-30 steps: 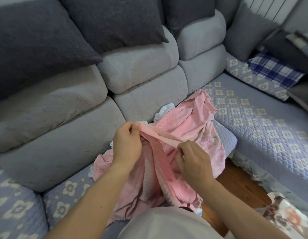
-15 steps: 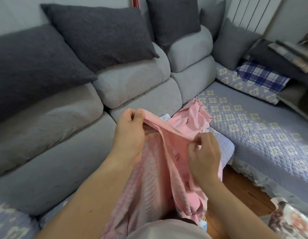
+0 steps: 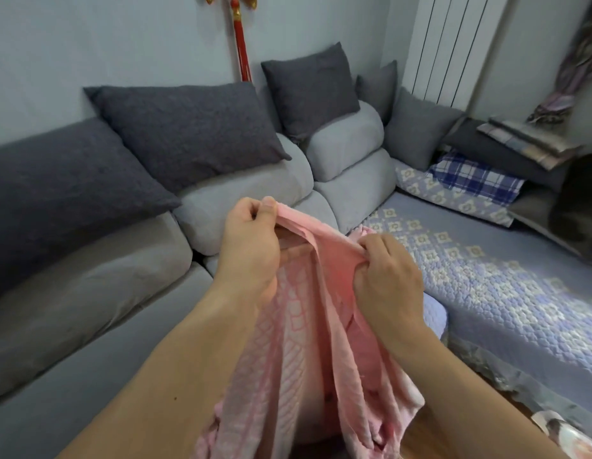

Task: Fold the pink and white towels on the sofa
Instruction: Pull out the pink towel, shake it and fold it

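Both hands grasp one pink towel (image 3: 298, 352) by its top edge: the left hand (image 3: 251, 240) pinches a corner between thumb and fingers, and the right hand (image 3: 387, 276) clutches the edge lower down. The cloth hangs bunched between the forearms, above the grey sofa (image 3: 89, 293) with its dark cushions (image 3: 188, 130).

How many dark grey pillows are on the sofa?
5: far left, left-centre, centre back, a small one behind, and a lighter one in the corner. More may be hidden.
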`<state>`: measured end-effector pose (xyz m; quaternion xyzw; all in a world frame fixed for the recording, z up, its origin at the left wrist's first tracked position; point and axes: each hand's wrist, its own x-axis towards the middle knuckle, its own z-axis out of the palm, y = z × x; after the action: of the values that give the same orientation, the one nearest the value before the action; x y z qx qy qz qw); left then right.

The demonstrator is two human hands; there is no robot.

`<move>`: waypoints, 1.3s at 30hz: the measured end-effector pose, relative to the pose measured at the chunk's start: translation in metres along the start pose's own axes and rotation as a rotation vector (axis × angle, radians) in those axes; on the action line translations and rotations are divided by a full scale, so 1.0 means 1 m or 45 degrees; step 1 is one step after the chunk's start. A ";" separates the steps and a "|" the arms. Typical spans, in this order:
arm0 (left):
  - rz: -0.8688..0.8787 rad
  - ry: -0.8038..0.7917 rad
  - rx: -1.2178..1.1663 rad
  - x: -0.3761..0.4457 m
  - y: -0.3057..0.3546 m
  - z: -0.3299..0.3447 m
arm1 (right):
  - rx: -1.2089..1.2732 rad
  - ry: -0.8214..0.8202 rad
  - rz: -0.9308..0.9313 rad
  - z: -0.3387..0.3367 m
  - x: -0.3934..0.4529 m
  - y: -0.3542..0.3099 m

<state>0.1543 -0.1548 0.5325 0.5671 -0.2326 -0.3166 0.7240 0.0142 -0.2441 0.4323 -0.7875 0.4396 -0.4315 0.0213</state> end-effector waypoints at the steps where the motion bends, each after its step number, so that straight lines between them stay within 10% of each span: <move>1: 0.000 0.010 -0.015 0.002 0.004 0.003 | -0.041 0.016 0.029 -0.003 0.001 0.005; 9: -0.041 -0.005 -0.122 0.010 0.023 0.020 | 0.834 -0.215 0.249 -0.005 0.009 0.002; 13: 0.051 0.028 -0.140 0.022 0.052 0.018 | 0.340 -0.108 -0.251 -0.022 0.035 0.005; 18: 0.049 0.046 -0.173 0.025 0.063 0.014 | 0.008 0.049 -0.051 -0.032 0.040 0.009; 27: -0.044 0.199 -0.215 0.044 0.078 0.002 | -0.105 -0.111 -0.634 -0.029 -0.011 0.067; 33: -0.050 0.186 -0.271 0.039 0.081 0.022 | -0.058 -0.246 -0.603 0.020 -0.059 0.027; 39: -0.082 0.176 -0.281 0.034 0.080 0.034 | -0.158 -0.425 0.011 0.047 -0.051 -0.016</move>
<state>0.1691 -0.1896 0.6182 0.5116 -0.1277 -0.3234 0.7857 0.0458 -0.2140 0.3759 -0.8460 0.4592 -0.2667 0.0471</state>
